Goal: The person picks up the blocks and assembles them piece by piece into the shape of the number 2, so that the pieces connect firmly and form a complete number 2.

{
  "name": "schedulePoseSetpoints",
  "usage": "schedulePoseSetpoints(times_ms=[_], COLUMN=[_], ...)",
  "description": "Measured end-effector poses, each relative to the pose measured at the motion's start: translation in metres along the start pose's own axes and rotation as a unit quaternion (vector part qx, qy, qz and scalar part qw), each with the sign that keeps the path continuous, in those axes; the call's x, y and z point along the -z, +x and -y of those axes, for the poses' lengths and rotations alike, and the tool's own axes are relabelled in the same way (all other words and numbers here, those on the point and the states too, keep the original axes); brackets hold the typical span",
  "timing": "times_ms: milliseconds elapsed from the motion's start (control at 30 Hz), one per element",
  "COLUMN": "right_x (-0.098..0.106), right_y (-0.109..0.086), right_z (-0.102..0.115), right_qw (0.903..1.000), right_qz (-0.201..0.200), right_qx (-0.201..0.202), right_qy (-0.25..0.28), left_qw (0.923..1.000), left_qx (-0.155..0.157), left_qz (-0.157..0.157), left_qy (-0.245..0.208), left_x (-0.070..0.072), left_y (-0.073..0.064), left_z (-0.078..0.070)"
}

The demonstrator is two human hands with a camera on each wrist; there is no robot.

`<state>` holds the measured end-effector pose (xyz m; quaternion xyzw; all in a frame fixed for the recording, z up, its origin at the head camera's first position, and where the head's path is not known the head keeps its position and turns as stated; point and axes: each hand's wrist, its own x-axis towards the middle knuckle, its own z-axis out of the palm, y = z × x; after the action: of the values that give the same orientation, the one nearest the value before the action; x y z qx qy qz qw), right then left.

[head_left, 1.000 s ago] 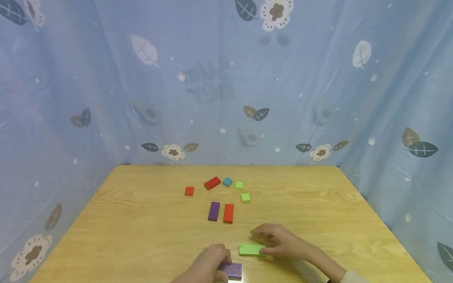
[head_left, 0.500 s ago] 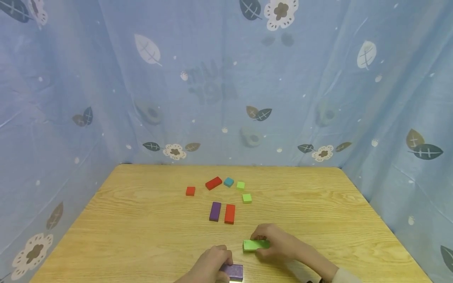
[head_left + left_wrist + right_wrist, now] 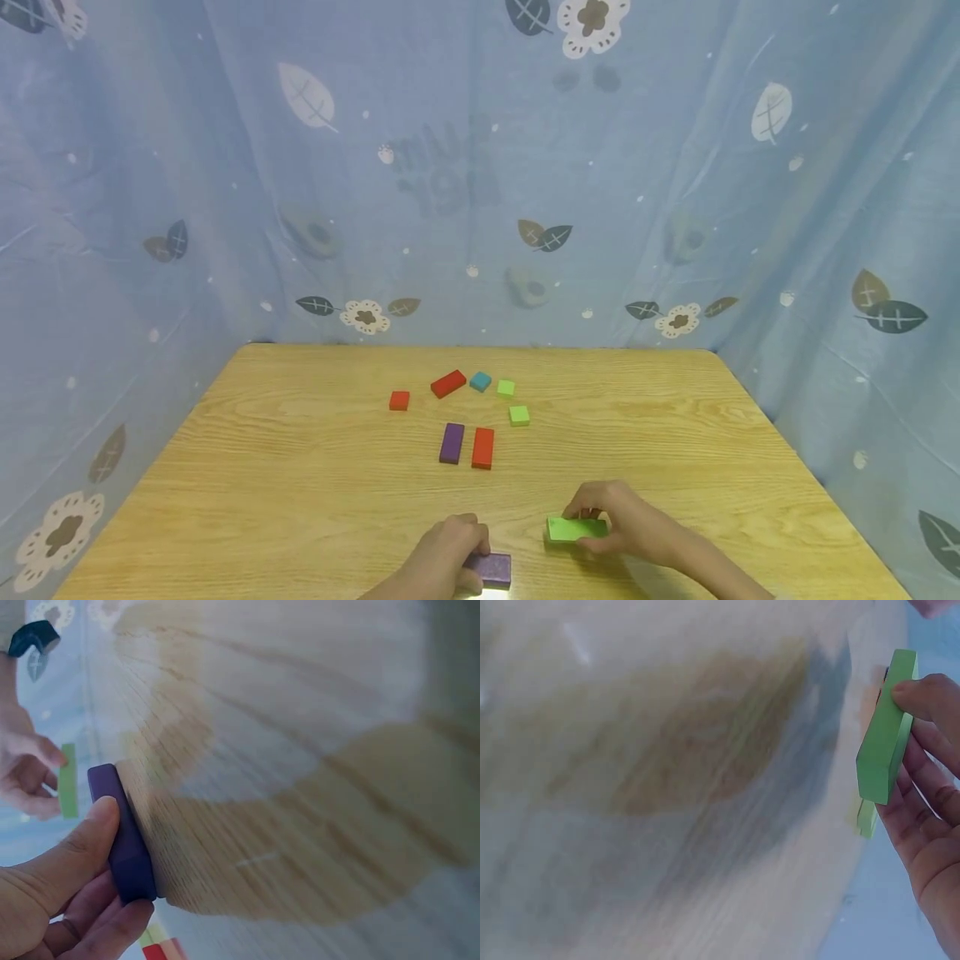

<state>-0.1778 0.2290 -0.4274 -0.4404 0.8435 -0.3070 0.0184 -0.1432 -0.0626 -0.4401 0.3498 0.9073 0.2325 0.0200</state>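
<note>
Near the table's front edge my left hand (image 3: 448, 552) grips a purple rectangular block (image 3: 492, 569) by its left end. Seen from the left wrist, the thumb presses one long side of that purple block (image 3: 124, 832) and the fingers curl at the other. To the right, my right hand (image 3: 628, 525) pinches a long light-green block (image 3: 573, 530) between thumb and fingers. The right wrist view shows the thumb on one face of the green block (image 3: 889, 735), with the fingers behind it. A gap of bare tabletop separates the two held blocks.
Farther back on the wooden table (image 3: 300, 467) lie a purple block (image 3: 452, 443), a red block (image 3: 483, 448), a dark red block (image 3: 448, 383), a small red block (image 3: 400, 401), a blue block (image 3: 481, 381) and two small green blocks (image 3: 519, 416). A blue curtain (image 3: 465, 167) surrounds the table.
My right hand, loosely over the green block a second ago, has closed its grip on it and carried it to the right. The left hand and purple block stay nearly in place.
</note>
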Motion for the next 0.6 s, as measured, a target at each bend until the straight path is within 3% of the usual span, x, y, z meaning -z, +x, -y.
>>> schedulePoseSetpoints(times_ms=[233, 400, 600], right_x=[-0.009, -0.018, -0.027], right_y=[-0.002, -0.001, 0.002], right_z=[0.007, 0.009, 0.011], right_qw=[0.9995, 0.9987, 0.999], right_qz=[0.012, 0.029, 0.025], right_qx=[0.016, 0.003, 0.019], right_qy=[0.026, 0.042, 0.033], left_qw=[0.9997, 0.9986, 0.9994], left_qx=[0.016, 0.039, 0.026], left_qz=[0.018, 0.035, 0.021], left_qy=[0.008, -0.001, 0.008], left_x=[0.0, 0.0, -0.001], left_y=[0.002, 0.004, 0.003], left_z=[0.0, -0.002, -0.003])
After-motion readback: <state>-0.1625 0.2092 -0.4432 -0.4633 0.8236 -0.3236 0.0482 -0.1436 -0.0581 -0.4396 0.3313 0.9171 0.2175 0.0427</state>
